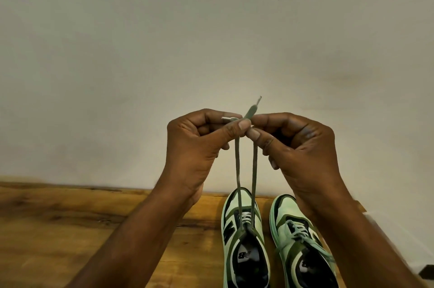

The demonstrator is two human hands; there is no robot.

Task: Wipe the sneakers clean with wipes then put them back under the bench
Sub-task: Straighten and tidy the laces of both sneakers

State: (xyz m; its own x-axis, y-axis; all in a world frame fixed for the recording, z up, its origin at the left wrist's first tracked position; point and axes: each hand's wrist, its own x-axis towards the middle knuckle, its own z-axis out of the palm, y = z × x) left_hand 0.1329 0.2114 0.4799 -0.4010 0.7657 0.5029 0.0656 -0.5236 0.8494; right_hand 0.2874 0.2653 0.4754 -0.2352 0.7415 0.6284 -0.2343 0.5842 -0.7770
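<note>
1. My left hand (199, 144) and right hand (298, 144) meet at the frame's centre, thumb and fingers of each pinching the two ends of a grey-green lace (253, 170).
2. The lace runs taut to the left pale-green and dark-olive sneaker (244, 238) at 6 o'clock.
3. Its matching sneaker (300, 243) sits just beside it at 5 o'clock, both on the brown wooden bench top (70, 222).
</note>
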